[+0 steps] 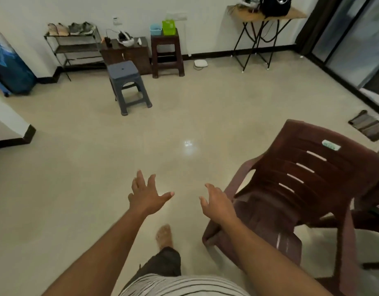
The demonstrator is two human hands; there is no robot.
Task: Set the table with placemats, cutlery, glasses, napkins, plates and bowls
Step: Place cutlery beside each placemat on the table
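Blue basket (155,30) and green basket (169,27) at 12 o'clock on a brown stool (166,54) — contents unclear, left hand (147,196) and right hand (216,202) both released, fingers spread, over tiled floor (77,167), brown chair (301,189) at 3 o'clock — tableware unseen.

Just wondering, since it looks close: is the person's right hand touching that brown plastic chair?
Cannot tell. In the head view the open right hand overlaps the brown chair's armrest, but one angle shows neither contact nor a gap plainly.
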